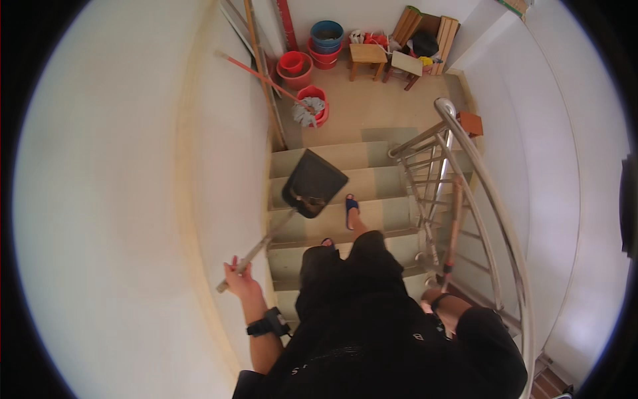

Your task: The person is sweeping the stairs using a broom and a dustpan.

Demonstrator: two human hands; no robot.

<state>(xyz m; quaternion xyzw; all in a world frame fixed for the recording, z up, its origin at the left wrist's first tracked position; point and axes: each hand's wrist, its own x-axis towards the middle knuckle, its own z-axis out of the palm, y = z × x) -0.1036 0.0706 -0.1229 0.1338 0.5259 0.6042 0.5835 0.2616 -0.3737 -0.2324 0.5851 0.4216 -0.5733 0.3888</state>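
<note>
My left hand [242,280] grips the handle [259,244] of a black dustpan [316,182] near its end. The pan hangs over the stairs ahead of me, with some debris at its handle side. My right hand [428,301] is low at my right side, partly hidden by my forearm and shirt. A brown pole [454,219] with a red and black band at its lower part runs down to my right wrist, where it passes out of sight. Whether my fingers hold it cannot be made out.
Tiled steps [329,224] descend under my slippered feet to a landing. A metal railing [498,214] curves along the right, and a white wall [224,164] borders the left. Below stand a mop [309,110] in a red bucket [323,99], stacked buckets [326,37] and wooden stools [368,54].
</note>
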